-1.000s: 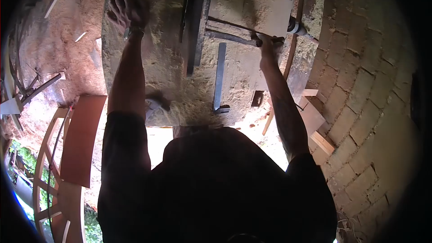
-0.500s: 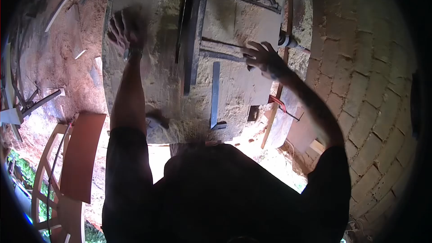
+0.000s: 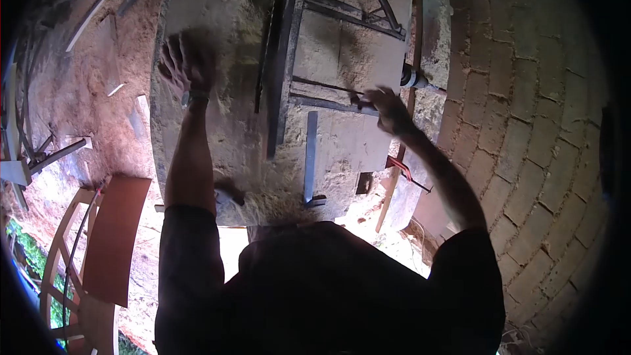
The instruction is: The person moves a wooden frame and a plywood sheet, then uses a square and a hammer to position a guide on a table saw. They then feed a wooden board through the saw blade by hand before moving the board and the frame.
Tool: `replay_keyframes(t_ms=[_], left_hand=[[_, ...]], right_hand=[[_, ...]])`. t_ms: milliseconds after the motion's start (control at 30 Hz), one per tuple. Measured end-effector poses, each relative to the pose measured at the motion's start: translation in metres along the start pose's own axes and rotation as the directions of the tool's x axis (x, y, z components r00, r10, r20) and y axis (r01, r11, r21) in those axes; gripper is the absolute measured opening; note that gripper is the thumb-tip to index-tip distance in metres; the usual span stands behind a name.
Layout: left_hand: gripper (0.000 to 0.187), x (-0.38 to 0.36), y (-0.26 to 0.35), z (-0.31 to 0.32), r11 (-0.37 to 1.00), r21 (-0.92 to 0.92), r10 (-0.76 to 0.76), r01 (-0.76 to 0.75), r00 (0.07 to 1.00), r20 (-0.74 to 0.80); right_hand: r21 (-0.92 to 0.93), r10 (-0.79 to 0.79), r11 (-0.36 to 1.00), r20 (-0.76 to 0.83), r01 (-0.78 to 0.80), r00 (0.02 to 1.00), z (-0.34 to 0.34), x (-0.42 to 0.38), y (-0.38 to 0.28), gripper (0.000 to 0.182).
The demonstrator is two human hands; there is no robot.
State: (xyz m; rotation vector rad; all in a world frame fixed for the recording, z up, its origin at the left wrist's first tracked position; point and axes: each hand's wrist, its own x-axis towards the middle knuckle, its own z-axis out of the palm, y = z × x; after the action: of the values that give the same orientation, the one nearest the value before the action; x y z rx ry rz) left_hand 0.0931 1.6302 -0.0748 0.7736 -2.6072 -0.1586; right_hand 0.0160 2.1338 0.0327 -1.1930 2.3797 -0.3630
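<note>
My left hand (image 3: pixel 187 69) rests with fingers spread on the left side of a dusty workbench (image 3: pixel 230 138), holding nothing. My right hand (image 3: pixel 389 112) is over the bench's right half, its fingers drawn together at a small dark piece beside a dark crossbar (image 3: pixel 332 102). What exactly the fingers grip is too small and dim to make out. That crossbar belongs to a dark ladder-like frame (image 3: pixel 286 72) lying along the bench. Below it, a blue-grey straight blade (image 3: pixel 311 154) with a short dark end piece resembles a try square.
A red clamp (image 3: pixel 401 168) is at the bench's right edge, below a dark cylindrical part (image 3: pixel 413 77). Sawdust covers much of the surface. Curved wooden framing (image 3: pixel 59 250) and a reddish-brown panel (image 3: pixel 117 240) stand at lower left. A brick surface (image 3: pixel 519 125) lies to the right.
My right hand has moved down a little, and its spread fingers have drawn together at the small dark piece. The left hand stays in place. The view has shifted slightly.
</note>
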Motion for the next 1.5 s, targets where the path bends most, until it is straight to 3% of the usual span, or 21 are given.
replay_keyframes(t_ms=[33,67,133,200,233,300,333,400,500,600,733,867,967,1067,1100,1167,1267,1333,1367,1467,1500], left_hand=[[0.065,0.0,0.0,0.0,1.0,0.0,-0.007,0.007,1.0,0.003],[0.065,0.004,0.0,0.001,1.0,0.0,-0.01,0.01,1.0,0.002],[0.065,0.007,0.003,-0.001,0.999,0.029,-0.022,0.021,1.0,0.017],[0.065,0.004,0.004,-0.004,0.999,0.034,-0.036,0.035,0.999,0.031],[0.065,0.004,0.005,-0.007,0.999,0.022,-0.032,0.031,0.999,0.038],[0.064,0.007,0.004,-0.006,1.0,0.022,-0.023,0.022,0.999,0.04],[0.064,0.006,0.004,-0.005,0.999,0.036,-0.025,0.023,0.999,0.044],[0.064,0.006,0.005,-0.003,0.999,0.046,-0.02,0.017,0.999,0.049],[0.064,0.009,0.007,-0.001,0.999,0.049,-0.014,0.012,0.999,0.049],[0.066,0.007,0.004,0.0,0.998,0.053,-0.022,0.018,0.998,0.06],[0.07,0.003,0.005,0.0,0.999,0.053,0.0,-0.004,0.997,0.075],[0.068,0.02,0.004,-0.003,1.0,0.004,-0.024,0.024,0.999,0.035],[0.066,-0.004,0.005,0.0,1.0,0.015,-0.021,0.02,0.998,0.054],[0.066,0.009,0.004,-0.004,0.999,0.053,-0.016,0.014,0.999,0.036],[0.066,0.01,0.002,-0.003,0.999,0.037,-0.001,0.0,1.0,0.031],[0.067,0.006,0.004,-0.008,1.0,-0.015,-0.003,0.004,0.998,0.065],[0.069,0.012,0.007,-0.017,0.998,-0.06,-0.005,0.011,0.996,0.088],[0.072,0.007,-0.001,-0.005,1.0,-0.02,0.003,-0.003,1.0,0.011],[0.076,0.004,-0.006,0.002,1.0,0.017,0.006,-0.006,1.0,0.011],[0.078,0.004,-0.01,0.006,0.997,-0.071,0.036,-0.035,0.999,0.003],[0.079,0.005,-0.01,0.008,0.997,-0.07,0.034,-0.035,0.999,-0.018]], right_hand=[[-0.313,-0.047,0.944,0.176,0.101,0.983,-0.045,0.025,-0.04,0.045],[-0.339,-0.168,0.907,0.256,0.251,0.952,-0.054,0.041,-0.039,0.04],[-0.44,-0.243,0.846,0.185,0.302,0.952,-0.059,0.055,-0.03,0.042],[-0.615,-0.161,0.785,-0.084,0.076,0.983,-0.06,0.062,0.028,0.035],[-0.049,-0.067,0.997,-0.379,0.053,0.923,-0.066,0.073,0.051,0.039],[0.209,0.199,0.974,-0.594,-0.09,0.779,-0.09,0.104,0.076,0.04],[-0.128,0.186,0.931,-0.64,-0.342,0.746,-0.107,0.12,0.083,0.038],[0.164,0.477,0.867,-0.543,-0.47,0.691,-0.096,0.166,0.12,0.038],[0.008,0.659,0.692,-0.414,-0.722,0.628,-0.074,0.211,0.121,0.049],[0.027,0.515,0.803,-0.531,-0.595,0.673,-0.085,0.207,0.086,0.05],[-0.355,0.143,0.859,-0.528,-0.37,0.837,-0.083,0.199,0.112,0.035],[-0.545,-0.503,0.781,-0.261,0.304,0.824,-0.112,0.204,0.154,0.022],[-0.496,-0.348,0.853,-0.312,0.161,0.884,-0.104,0.198,0.148,0.028],[-0.554,-0.395,0.821,-0.38,0.136,0.837,-0.108,0.205,0.124,0.025],[-0.575,-0.242,0.817,-0.405,-0.04,0.882,-0.101,0.198,0.12,0.032],[-0.445,-0.028,0.838,-0.613,-0.316,0.79,-0.092,0.19,0.078,0.043],[0.424,0.559,0.829,-0.642,-0.364,0.525,-0.074,0.181,0.083,0.063],[0.985,0.911,0.108,-0.043,-0.136,0.41,-0.082,0.18,0.053,0.067],[0.998,0.985,-0.011,0.022,-0.069,0.17,-0.082,0.192,0.049,0.048],[0.979,0.932,0.051,0.024,-0.196,0.363,-0.048,0.215,0.099,0.048],[0.933,0.973,0.171,-0.109,-0.317,0.202,-0.051,0.221,0.109,0.019]])
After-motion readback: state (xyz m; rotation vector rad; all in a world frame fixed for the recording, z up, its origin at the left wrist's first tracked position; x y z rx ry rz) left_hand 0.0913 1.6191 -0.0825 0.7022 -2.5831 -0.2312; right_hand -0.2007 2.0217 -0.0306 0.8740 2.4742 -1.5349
